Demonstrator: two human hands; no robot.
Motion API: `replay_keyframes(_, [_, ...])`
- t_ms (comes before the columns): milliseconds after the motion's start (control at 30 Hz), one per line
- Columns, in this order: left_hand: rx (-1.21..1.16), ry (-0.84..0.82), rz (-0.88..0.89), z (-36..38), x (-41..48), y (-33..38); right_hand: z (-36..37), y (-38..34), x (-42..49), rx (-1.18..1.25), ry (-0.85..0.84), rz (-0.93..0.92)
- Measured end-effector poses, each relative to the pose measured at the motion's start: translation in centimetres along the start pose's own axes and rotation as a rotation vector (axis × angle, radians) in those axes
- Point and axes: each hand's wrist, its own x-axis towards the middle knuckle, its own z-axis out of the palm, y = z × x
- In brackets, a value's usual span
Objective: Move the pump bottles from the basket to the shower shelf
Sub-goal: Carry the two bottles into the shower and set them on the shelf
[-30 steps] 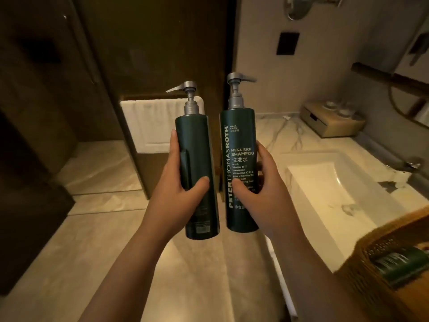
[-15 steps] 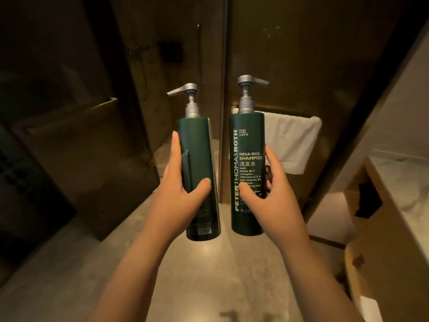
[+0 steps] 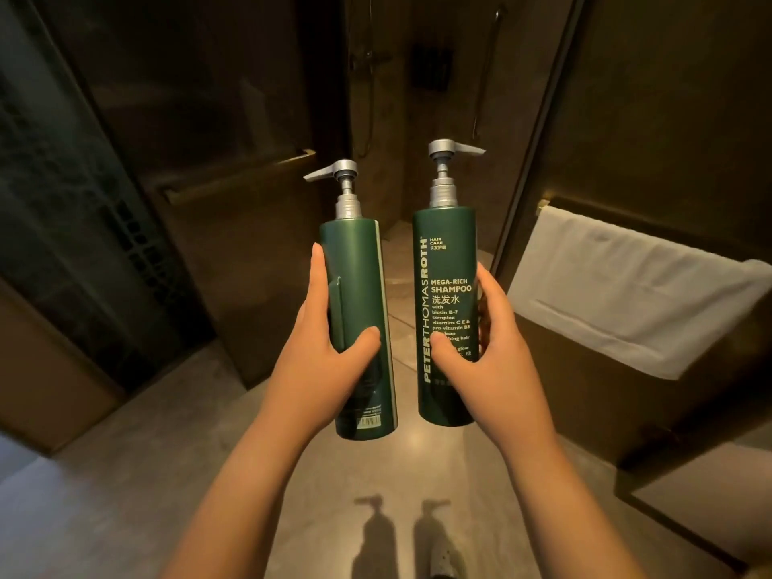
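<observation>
Two dark green pump bottles are carried upright and side by side, close but apart, above a polished stone floor (image 3: 125,474) in a dim bathroom. The left bottle (image 3: 359,328) is held in the left hand (image 3: 330,357), whose fingers (image 3: 319,277) are wrapped round its body with the thumb pressed across the front; its label is turned away, so only a barcode near the base can be made out. The shampoo bottle (image 3: 447,311) is held in the right hand (image 3: 488,353), again with the fingers closed round the body. Its label is read as "PETER THOMAS ROTH" in vertical lettering, with "HAIR CARE", "MEGA-RICH SHAMPOO", Chinese characters and smaller print mentioning biotin B-7 and vitamins; the lowest lines are covered by the thumb. Both silver pump heads are seen to point outward, one left and one right. The carrying step is judged to be in hand, with the basket out of view and a glass-walled shower stall (image 3: 409,119) directly ahead. A white towel (image 3: 626,294) is draped over a rail to the right. No shower shelf can be picked out in the gloom, so the next move would seem to call for stepping through the opening, locating the shelf and setting each bottle down on its base.
</observation>
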Motion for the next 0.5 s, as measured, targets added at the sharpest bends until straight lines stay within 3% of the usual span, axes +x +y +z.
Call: replay_keyframes(500, [0.039,0.064,0.061,11.0,20.5,2.0,-8.5,5.4,23.3,0.022,-0.037,-0.065])
